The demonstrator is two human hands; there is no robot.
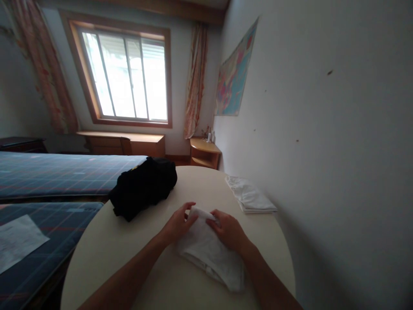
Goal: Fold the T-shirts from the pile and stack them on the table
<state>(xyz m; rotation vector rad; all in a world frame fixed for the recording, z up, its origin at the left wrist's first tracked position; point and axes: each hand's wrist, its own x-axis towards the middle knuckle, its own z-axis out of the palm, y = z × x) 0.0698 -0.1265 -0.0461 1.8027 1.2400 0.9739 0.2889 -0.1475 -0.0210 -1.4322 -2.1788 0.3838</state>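
Observation:
A white garment (211,249), partly folded, lies on the round cream table (93,262) in front of me; its exact kind does not show. My left hand (180,221) has its thumb and fingers closed on the garment's far left corner. At the far right edge, my right hand (227,228) grips the same cloth, with its fingertips turned inward. The garment's near edge spreads loosely toward me between my forearms.
A bundled black garment (145,185) rests at the table's far left. Folded white cloth (250,196) lies at the right, near the wall (322,181). Plaid mattresses (64,174) stand left, one bearing a paper sheet (19,241). A corner shelf (204,146) is behind.

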